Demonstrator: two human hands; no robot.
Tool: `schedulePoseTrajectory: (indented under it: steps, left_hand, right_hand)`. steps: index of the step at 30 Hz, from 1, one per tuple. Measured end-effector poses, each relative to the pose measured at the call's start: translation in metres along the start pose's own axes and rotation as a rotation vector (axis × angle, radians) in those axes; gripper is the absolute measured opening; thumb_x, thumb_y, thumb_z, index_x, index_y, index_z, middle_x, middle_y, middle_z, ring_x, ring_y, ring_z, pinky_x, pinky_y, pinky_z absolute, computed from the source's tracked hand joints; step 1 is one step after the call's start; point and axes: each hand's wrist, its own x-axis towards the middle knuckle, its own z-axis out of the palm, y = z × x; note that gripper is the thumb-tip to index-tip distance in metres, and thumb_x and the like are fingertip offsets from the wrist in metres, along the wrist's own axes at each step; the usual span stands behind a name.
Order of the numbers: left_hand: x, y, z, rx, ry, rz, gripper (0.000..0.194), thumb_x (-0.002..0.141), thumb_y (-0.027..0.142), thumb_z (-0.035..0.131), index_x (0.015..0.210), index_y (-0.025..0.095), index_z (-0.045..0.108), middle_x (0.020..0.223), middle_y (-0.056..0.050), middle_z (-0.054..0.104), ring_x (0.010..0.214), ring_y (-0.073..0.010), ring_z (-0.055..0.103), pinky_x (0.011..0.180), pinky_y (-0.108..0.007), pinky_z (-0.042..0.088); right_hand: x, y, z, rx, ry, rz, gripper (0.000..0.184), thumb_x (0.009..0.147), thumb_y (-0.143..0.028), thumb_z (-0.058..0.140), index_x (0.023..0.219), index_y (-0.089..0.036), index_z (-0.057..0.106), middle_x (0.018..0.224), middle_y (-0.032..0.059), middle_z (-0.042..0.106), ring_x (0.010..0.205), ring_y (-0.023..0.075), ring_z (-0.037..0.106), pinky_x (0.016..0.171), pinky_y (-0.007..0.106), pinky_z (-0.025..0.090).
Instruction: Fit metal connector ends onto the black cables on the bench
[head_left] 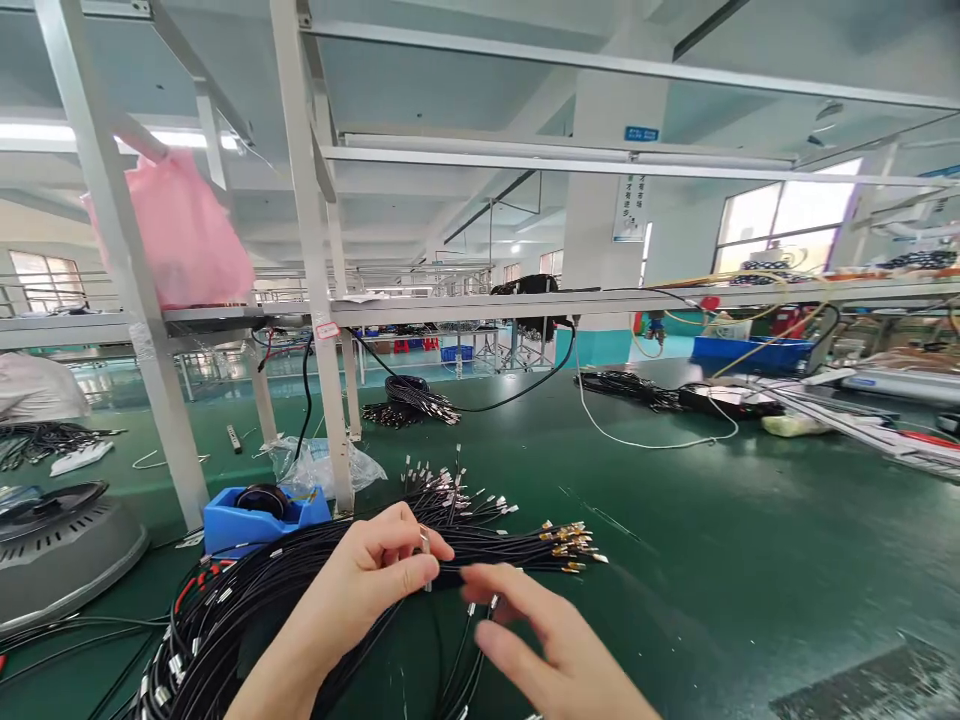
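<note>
My left hand point(379, 570) is closed, thumb and fingertips pinching a small shiny metal piece point(425, 541). Whether a cable runs from that piece is hidden by the fingers. Just to the right, my right hand point(536, 635) has thumb and forefinger spread, with nothing visible between them; its fingertips are slightly blurred. Under and behind both hands lies a thick bundle of black cables point(300, 560), curving from the lower left. Its far ends carry brass-coloured terminals point(574, 545) and silvery tips point(450, 490). A few more cables with metal ends point(469, 650) lie between the hands.
A blue tape dispenser point(225, 520) stands by the white rack post point(341, 470), near a clear plastic bag point(367, 465). At left sits a grey round lamp-like housing point(67, 560). Coiled cables point(409, 400) lie farther back on the green table point(712, 570). A shelf rail point(465, 310) crosses above.
</note>
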Motion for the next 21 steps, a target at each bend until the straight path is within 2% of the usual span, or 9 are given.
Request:
schedulePoseTrajectory:
  steps: [2, 5, 9, 12, 14, 16, 17, 19, 21]
  left_hand:
    - [0.000, 0.002, 0.002, -0.035, -0.021, 0.019, 0.016, 0.074, 0.029, 0.055, 0.069, 0.017, 0.066, 0.071, 0.000, 0.044, 0.070, -0.0129, 0.042, 0.064, -0.024, 0.032]
    - [-0.004, -0.002, 0.004, -0.102, 0.037, 0.033, 0.016, 0.072, 0.029, 0.058, 0.065, 0.017, 0.066, 0.067, 0.000, 0.045, 0.069, -0.0124, 0.042, 0.063, -0.023, 0.032]
    - [-0.009, -0.012, 0.007, -0.283, 0.205, -0.110, 0.014, 0.066, 0.032, 0.066, 0.068, 0.018, 0.065, 0.070, 0.001, 0.050, 0.053, -0.0055, 0.034, 0.048, -0.018, 0.026]
    - [-0.003, -0.020, 0.009, -0.411, 0.346, -0.145, 0.021, 0.063, 0.035, 0.069, 0.072, 0.017, 0.063, 0.063, 0.004, 0.045, 0.046, -0.0027, 0.025, 0.041, -0.017, 0.017]
    - [0.007, -0.025, 0.010, -0.387, 0.435, -0.113, 0.025, 0.064, 0.037, 0.067, 0.077, 0.016, 0.061, 0.056, 0.005, 0.041, 0.043, -0.0028, 0.024, 0.040, -0.017, 0.016]
    - [0.021, -0.034, 0.014, -0.236, 0.475, -0.115, 0.031, 0.070, 0.040, 0.058, 0.087, 0.015, 0.058, 0.051, 0.007, 0.038, 0.041, -0.0041, 0.027, 0.040, -0.017, 0.021]
    - [0.028, -0.041, 0.017, -0.135, 0.462, -0.137, 0.033, 0.072, 0.041, 0.053, 0.091, 0.013, 0.056, 0.048, 0.007, 0.037, 0.041, -0.0056, 0.030, 0.040, -0.017, 0.025]
    - [0.041, -0.057, 0.028, 0.046, 0.378, -0.204, 0.038, 0.073, 0.037, 0.046, 0.099, 0.011, 0.053, 0.048, 0.006, 0.040, 0.043, -0.0095, 0.039, 0.043, -0.020, 0.034]
    - [0.047, -0.074, 0.048, 0.147, 0.295, -0.248, 0.048, 0.069, 0.031, 0.047, 0.111, 0.009, 0.047, 0.061, 0.001, 0.050, 0.051, -0.0132, 0.048, 0.052, -0.026, 0.041]
  right_hand:
    - [0.013, -0.018, 0.022, 0.132, 0.043, -0.136, 0.026, 0.076, -0.025, 0.050, 0.099, -0.019, 0.061, 0.093, 0.0030, 0.064, 0.087, 0.0172, 0.056, 0.079, 0.027, 0.045]
    - [0.022, -0.024, 0.048, 0.216, 0.166, -0.195, 0.022, 0.081, -0.027, 0.044, 0.084, -0.017, 0.063, 0.078, 0.0026, 0.063, 0.076, 0.0154, 0.057, 0.073, 0.026, 0.045]
    - [0.014, 0.007, 0.078, -0.010, 0.254, -0.139, 0.015, 0.076, -0.021, 0.045, 0.073, -0.016, 0.059, 0.071, 0.0039, 0.061, 0.068, 0.0158, 0.056, 0.065, 0.026, 0.045]
    - [0.001, 0.039, 0.089, -0.157, 0.177, -0.078, 0.010, 0.071, -0.019, 0.049, 0.067, -0.017, 0.059, 0.069, 0.0038, 0.063, 0.068, 0.0162, 0.056, 0.067, 0.027, 0.045]
    - [-0.010, 0.057, 0.081, -0.186, 0.090, -0.067, 0.008, 0.065, -0.015, 0.053, 0.066, -0.019, 0.061, 0.073, 0.0025, 0.065, 0.073, 0.0169, 0.057, 0.070, 0.027, 0.045]
    - [-0.020, 0.072, 0.057, -0.222, 0.052, -0.022, 0.017, 0.064, -0.014, 0.052, 0.076, -0.021, 0.063, 0.084, 0.0029, 0.066, 0.084, 0.0187, 0.057, 0.078, 0.028, 0.043]
    - [-0.025, 0.079, 0.040, -0.246, 0.066, 0.025, 0.023, 0.068, -0.016, 0.048, 0.086, -0.020, 0.063, 0.092, 0.0062, 0.064, 0.091, 0.0205, 0.054, 0.082, 0.032, 0.041]
    - [-0.033, 0.094, 0.004, -0.324, 0.122, 0.222, 0.030, 0.076, -0.021, 0.039, 0.099, -0.015, 0.058, 0.107, 0.0131, 0.058, 0.103, 0.0249, 0.047, 0.090, 0.039, 0.035]
    - [-0.039, 0.108, -0.026, -0.355, 0.117, 0.362, 0.034, 0.077, -0.023, 0.035, 0.099, -0.010, 0.056, 0.104, 0.0187, 0.057, 0.097, 0.0289, 0.050, 0.082, 0.042, 0.037]
